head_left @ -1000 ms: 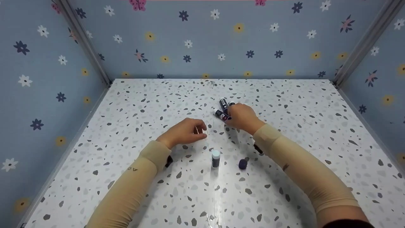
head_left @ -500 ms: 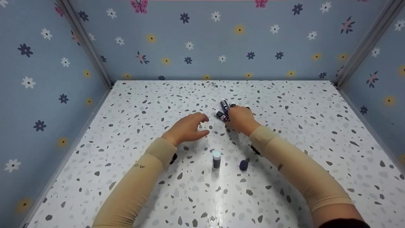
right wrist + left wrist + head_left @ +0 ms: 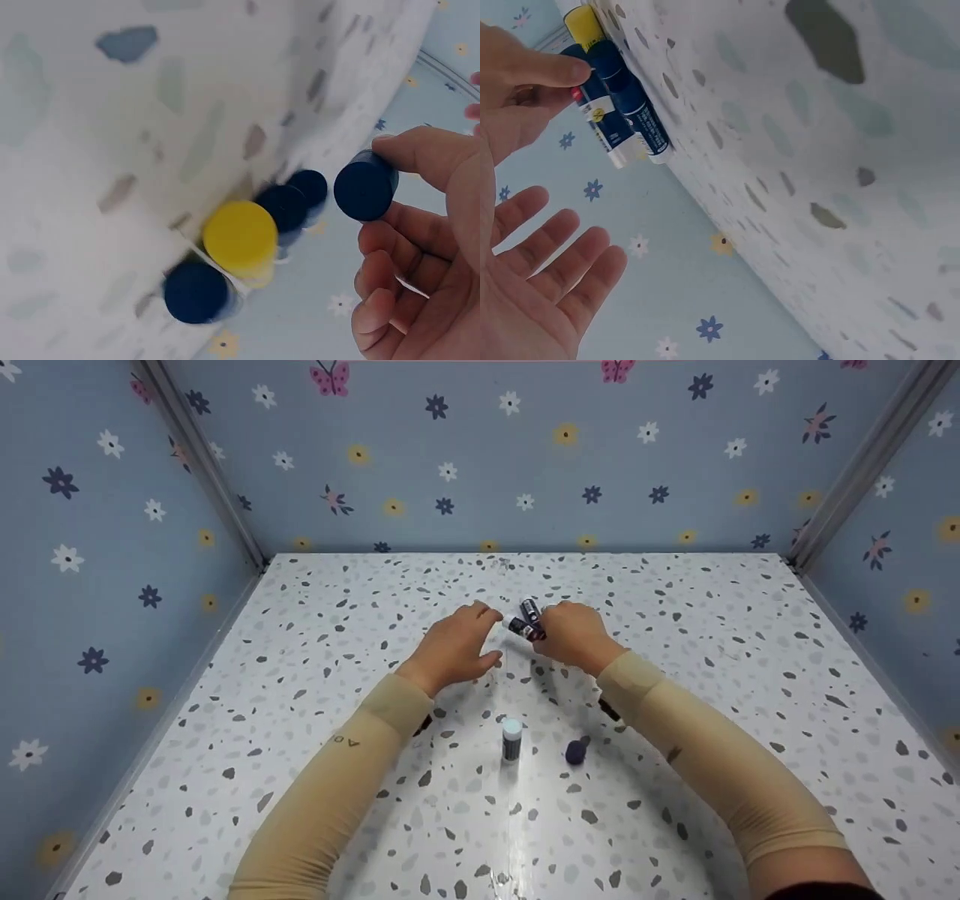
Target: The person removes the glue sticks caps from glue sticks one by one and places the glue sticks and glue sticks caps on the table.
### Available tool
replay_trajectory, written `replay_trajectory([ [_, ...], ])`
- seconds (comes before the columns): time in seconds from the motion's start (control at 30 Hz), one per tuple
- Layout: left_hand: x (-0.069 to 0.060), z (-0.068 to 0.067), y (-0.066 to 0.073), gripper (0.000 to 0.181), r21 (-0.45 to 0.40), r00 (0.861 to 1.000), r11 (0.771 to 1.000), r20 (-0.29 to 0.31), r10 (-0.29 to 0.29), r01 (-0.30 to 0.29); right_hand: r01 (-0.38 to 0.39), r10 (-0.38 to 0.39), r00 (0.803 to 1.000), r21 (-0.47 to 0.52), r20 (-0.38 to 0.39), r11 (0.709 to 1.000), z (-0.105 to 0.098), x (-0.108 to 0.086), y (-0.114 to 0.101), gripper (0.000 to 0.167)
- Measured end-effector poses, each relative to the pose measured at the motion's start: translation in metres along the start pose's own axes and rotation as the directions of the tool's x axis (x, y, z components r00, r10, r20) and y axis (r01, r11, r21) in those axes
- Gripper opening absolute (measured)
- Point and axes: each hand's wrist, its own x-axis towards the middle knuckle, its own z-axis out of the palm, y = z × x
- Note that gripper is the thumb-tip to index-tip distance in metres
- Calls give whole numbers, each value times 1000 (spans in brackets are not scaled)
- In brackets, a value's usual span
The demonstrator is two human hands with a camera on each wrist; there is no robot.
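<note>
My right hand (image 3: 574, 634) pinches a dark navy glue stick (image 3: 523, 628) between thumb and fingers, its white end pointing toward my left hand. In the right wrist view the round navy end of this glue stick (image 3: 365, 185) faces the camera. My left hand (image 3: 455, 649) is just left of that white end, fingers spread and apart from it. Another dark glue stick (image 3: 531, 610) shows behind the held one. Beside the right hand, the right wrist view has a yellow-ended stick (image 3: 240, 238) and several navy-ended ones, partly blurred.
Nearer the front of the speckled white table (image 3: 360, 825), a dark glue stick with a pale top (image 3: 511, 739) stands upright. To its right is a short dark purple round piece (image 3: 576, 751), its kind unclear. Flower-patterned panels (image 3: 480, 457) enclose the back and sides.
My left hand has moved away from me and rightward, and its fingers have spread. The held glue stick has shifted slightly left and outward, toward the left hand.
</note>
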Motion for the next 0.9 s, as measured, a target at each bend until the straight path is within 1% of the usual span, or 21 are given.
replay_trajectory([
  [0.1, 7, -4, 4, 55, 79, 999, 997, -23, 23, -22, 18, -17, 1000, 33, -23, 999, -11, -5, 1, 29],
  [0.2, 14, -7, 9, 53, 145, 998, 988, -43, 52, -46, 49, -45, 998, 70, -50, 996, -20, -11, 2, 34],
  [0.37, 26, -11, 20, 47, 233, 993, 968, -51, 104, -89, 129, -119, 987, 90, -111, 988, -33, -21, 4, 30],
  [0.53, 36, -14, 31, 44, 285, 992, 952, -39, 123, -107, 187, -163, 969, 119, -184, 975, -44, -33, 6, 27],
  [0.63, 40, -16, 37, 40, 316, 990, 942, -46, 134, -113, 227, -189, 955, 153, -229, 962, -49, -41, 7, 22],
  [0.77, 42, -17, 43, 25, 341, 984, 931, -72, 163, -130, 268, -211, 939, 195, -272, 944, -54, -50, 7, 16],
  [0.9, 42, -15, 46, 14, 321, 973, 934, -113, 199, -154, 300, -229, 928, 225, -295, 927, -55, -58, 7, 15],
])
